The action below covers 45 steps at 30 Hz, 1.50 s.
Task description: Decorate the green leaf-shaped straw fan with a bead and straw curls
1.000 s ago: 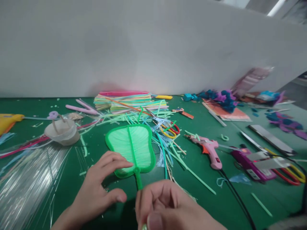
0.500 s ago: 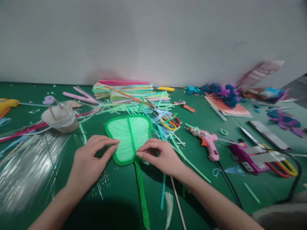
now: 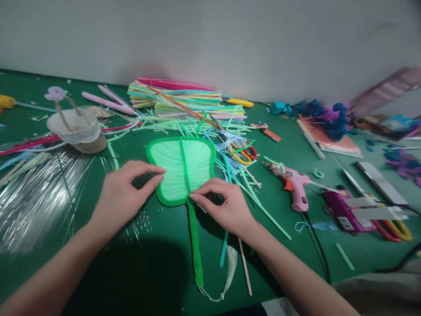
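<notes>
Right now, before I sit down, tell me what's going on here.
A person has both hands at a green leaf-shaped fan on the green table. The left hand has its fingertips at the fan's left side; the right hand has thumb and forefinger at the base, where the handle begins. Whether either grips firmly is unclear. A pale tassel trails from the handle's end, and a pink glue gun lies off to the right.

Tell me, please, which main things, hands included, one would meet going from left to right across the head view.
Cup, left hand, fan, right hand, pink glue gun, purple box.
</notes>
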### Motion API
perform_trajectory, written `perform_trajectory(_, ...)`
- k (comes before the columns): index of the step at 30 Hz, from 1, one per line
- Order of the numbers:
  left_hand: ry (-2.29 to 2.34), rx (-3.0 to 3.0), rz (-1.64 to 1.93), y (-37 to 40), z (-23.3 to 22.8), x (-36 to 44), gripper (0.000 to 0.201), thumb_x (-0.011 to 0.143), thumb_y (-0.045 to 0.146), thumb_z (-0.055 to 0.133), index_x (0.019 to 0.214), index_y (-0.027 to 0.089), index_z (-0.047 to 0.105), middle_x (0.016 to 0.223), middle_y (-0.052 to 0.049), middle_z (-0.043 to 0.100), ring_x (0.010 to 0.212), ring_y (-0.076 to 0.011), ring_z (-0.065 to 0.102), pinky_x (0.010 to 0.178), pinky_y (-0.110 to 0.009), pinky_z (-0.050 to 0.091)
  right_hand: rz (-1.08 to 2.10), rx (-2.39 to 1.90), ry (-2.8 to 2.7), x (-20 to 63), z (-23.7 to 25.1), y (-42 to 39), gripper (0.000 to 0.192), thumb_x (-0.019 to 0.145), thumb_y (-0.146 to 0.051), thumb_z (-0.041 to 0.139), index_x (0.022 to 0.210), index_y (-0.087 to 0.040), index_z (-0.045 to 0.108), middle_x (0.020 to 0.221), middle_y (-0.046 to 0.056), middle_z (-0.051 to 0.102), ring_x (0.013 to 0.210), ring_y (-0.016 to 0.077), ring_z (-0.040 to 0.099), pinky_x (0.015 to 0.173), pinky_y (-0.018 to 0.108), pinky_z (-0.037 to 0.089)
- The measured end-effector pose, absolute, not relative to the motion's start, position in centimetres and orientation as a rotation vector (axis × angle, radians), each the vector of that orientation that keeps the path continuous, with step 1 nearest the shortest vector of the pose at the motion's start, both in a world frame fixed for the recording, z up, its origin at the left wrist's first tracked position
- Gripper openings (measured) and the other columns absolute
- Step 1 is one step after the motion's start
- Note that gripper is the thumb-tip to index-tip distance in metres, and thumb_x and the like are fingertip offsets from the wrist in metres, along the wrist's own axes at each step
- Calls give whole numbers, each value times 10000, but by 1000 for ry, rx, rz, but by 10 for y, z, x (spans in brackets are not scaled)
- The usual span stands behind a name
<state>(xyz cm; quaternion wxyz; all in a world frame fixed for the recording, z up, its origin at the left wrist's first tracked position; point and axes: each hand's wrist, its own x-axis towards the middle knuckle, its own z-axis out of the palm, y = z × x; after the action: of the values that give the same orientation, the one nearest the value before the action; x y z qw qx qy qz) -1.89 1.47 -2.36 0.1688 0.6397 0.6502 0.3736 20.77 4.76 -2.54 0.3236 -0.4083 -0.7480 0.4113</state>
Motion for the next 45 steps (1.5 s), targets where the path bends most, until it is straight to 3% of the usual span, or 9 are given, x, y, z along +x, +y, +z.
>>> perform_trajectory(11,1831,1846,1065,14,-21,-18,151,853,347,635,934,267,734,961,-5,709,907,-190,645,797,-298,459,830,-936,-2030,208,-31,42,79,848,-193,678,853,-215,754,785,38,696,757,163,639,757,324,512)
perform_trajectory(45,1831,1871,1050,14,-21,-17,115,841,299,660,924,274,735,928,24,709,889,-154,647,789,-271,456,615,-776,-2200,209,-40,45,93,891,-178,623,870,-170,713,789,60,674,754,175,615,727,346,508)
